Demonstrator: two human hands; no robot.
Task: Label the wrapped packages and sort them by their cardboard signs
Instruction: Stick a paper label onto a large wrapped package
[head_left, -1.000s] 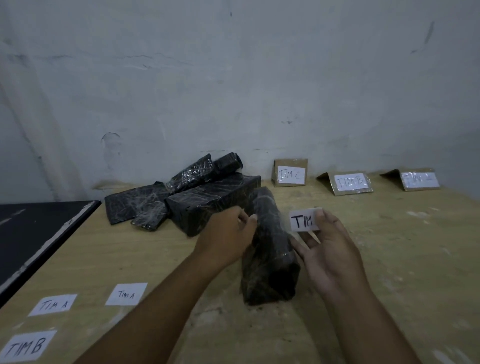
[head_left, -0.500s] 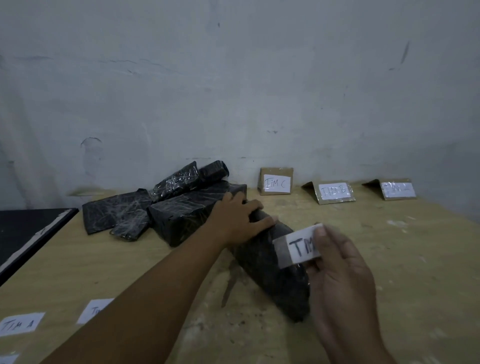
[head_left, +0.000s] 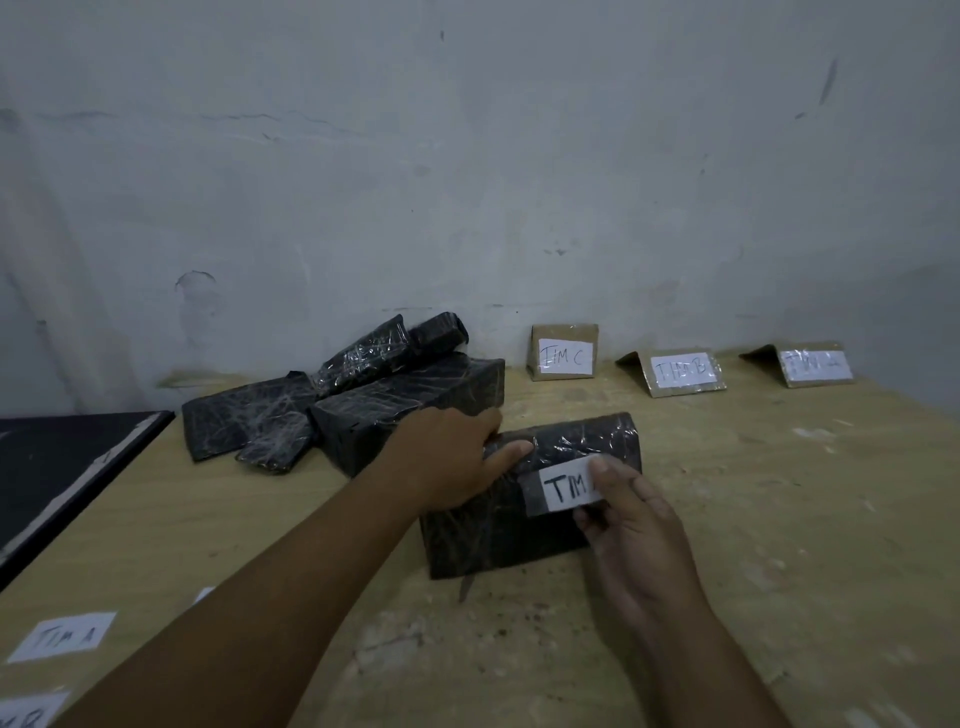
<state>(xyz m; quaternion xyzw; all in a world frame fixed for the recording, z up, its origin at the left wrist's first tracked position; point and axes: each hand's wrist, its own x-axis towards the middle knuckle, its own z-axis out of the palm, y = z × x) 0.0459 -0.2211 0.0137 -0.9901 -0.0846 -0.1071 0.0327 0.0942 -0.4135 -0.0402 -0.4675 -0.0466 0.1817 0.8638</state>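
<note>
**Entry: wrapped package, label being applied**

Wrapped package (head_left: 511, 530) is lying flat on the table (head_left: 779, 519), centre front. Its long axis is running roughly left to right, with the right end angling toward the middle cardboard sign (head_left: 680, 371). Left hand (head_left: 452, 462) is gripping its left end, thumb along the top. Right hand (head_left: 631, 530) is pinching the white label (head_left: 563, 488) against it; the letter after "TIM" is apparently under the thumb. Half a second ago the package was slanting far-left to near-right.
</note>
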